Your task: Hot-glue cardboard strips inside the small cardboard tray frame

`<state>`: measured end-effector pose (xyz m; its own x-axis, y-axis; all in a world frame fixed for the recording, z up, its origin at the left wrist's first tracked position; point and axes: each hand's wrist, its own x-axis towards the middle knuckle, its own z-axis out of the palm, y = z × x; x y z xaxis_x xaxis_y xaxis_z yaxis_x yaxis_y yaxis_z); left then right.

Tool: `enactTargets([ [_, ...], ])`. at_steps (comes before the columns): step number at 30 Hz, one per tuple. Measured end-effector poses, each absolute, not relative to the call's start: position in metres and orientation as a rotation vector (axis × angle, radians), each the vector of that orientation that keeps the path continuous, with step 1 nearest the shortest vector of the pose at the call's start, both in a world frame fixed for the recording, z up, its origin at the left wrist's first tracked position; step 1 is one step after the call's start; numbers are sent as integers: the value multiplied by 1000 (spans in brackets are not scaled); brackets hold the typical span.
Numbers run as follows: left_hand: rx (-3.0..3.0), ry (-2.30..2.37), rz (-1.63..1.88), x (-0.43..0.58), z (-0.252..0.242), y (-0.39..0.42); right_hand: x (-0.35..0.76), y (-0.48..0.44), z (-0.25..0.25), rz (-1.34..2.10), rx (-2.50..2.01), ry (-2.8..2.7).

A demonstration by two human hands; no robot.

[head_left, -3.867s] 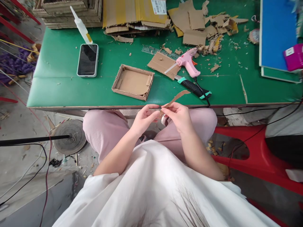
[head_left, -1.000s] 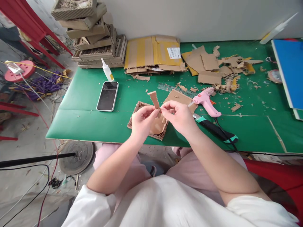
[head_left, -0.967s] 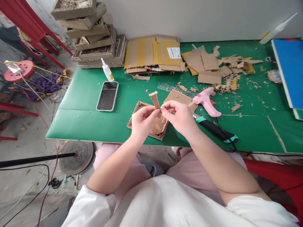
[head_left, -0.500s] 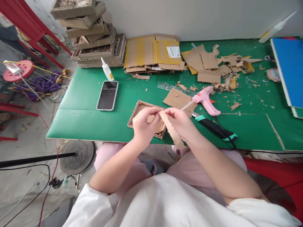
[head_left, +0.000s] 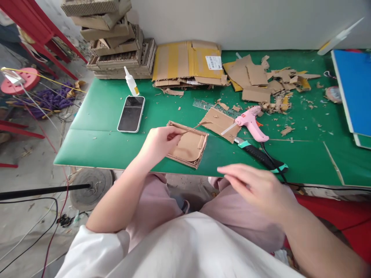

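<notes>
My left hand (head_left: 158,144) pinches one end of a thin cardboard strip (head_left: 193,128) above a shallow cardboard tray (head_left: 191,150). The strip points right, and its far end reaches over a flat cardboard piece (head_left: 216,122). Corrugated walls edge the tray, which lies near the front of the table; my left hand covers part of its left side. Off to the right, past the table's front edge, my right hand (head_left: 257,185) is open and slightly blurred, its fingers stretched out with nothing seen in them. A pink glue gun (head_left: 252,123) and a black and teal utility knife (head_left: 261,156) lie beyond it.
On the green table (head_left: 87,143) are a phone (head_left: 131,114), a glue bottle (head_left: 131,83), a clear ruler (head_left: 203,104) and cardboard scraps (head_left: 278,85). Stacked cardboard trays (head_left: 116,54) and flattened cardboard (head_left: 185,63) stand at the back. A blue board (head_left: 353,88) lies right.
My right hand has let go of the strip and moved right and down towards me. My left hand has shifted left, keeping the strip, and more of the tray shows.
</notes>
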<state>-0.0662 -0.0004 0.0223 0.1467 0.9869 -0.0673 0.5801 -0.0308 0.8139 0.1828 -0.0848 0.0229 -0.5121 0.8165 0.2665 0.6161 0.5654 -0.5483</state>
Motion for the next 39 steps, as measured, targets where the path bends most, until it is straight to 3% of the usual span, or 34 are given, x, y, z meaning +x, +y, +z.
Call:
enactTargets([
  [2,1959,1671,466,-72,29,3,170,-61,33,281,-1071,-2195],
  [6,2266,1823,33,-74,34,11,144,-4,16,101,-1152,-2206],
  [11,2309,1865,-145,-76,28,18,128,32,-21,57,-1221,-2238],
  [19,2478,1797,-103,-76,9,28,125,36,-26,175,-1330,-2212],
  [39,2541,1830,179,-52,-15,36,126,26,-40,-61,-1438,-2206],
])
